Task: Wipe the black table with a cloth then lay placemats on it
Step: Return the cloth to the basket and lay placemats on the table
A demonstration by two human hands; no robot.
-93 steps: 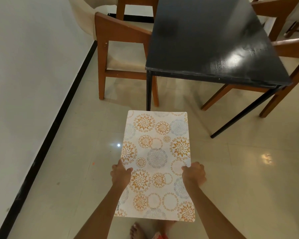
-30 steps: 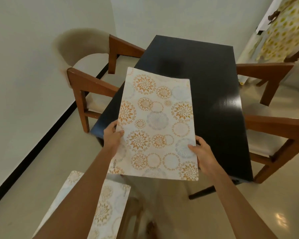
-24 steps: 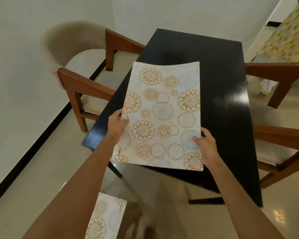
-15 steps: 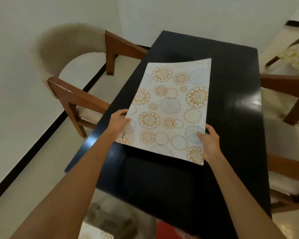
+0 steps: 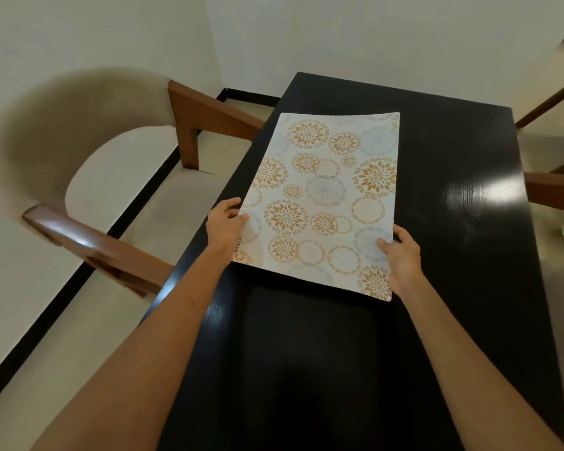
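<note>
A white placemat (image 5: 326,196) with orange and blue flower circles hangs low over the black table (image 5: 453,255), its long side running away from me. My left hand (image 5: 225,224) pinches its near left edge, thumb on top. My right hand (image 5: 402,255) grips its near right edge the same way. The mat's far end looks close to or touching the tabletop; the near end casts a shadow, so it is lifted slightly. No cloth is in view.
A wooden armchair (image 5: 105,177) with a beige seat and curved back stands at the table's left side, by the white wall. Parts of other wooden chairs (image 5: 554,187) show at the right edge. The floor is pale tile.
I have carried the placemat from over the floor to above the table and lowered it toward the top. Both hands have kept their hold on its near edges.
</note>
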